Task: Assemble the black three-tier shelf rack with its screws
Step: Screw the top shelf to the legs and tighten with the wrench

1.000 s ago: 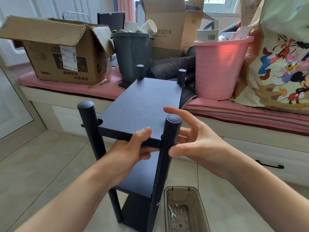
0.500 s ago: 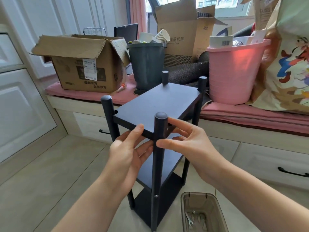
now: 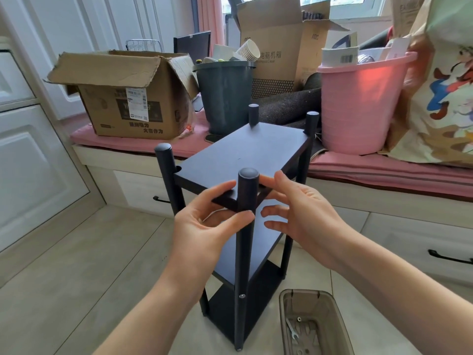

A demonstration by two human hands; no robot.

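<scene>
The black three-tier rack (image 3: 245, 149) stands upright on the tiled floor, with four round posts and three shelves. A silver screw head (image 3: 242, 295) shows low on the near post (image 3: 245, 190). My left hand (image 3: 204, 226) loosely pinches the top shelf's front edge just left of that post, one digit on top and the rest beneath, thumb tip against the post. My right hand (image 3: 304, 216) hovers on the post's right with fingers spread, its index fingertip touching the shelf corner.
A translucent brown tub (image 3: 285, 319) by my right forearm holds a small wrench (image 3: 293, 331) and loose hardware. Behind the rack runs a pink-cushioned bench (image 3: 384, 172) carrying a cardboard box (image 3: 122, 98), a dark bin (image 3: 225, 98) and a pink bucket (image 3: 358, 106). White cabinet doors stand left.
The view has pulled back and up, so the whole rack now shows. My left hand's grip on the shelf edge has loosened and my right hand's fingers have spread away from the post.
</scene>
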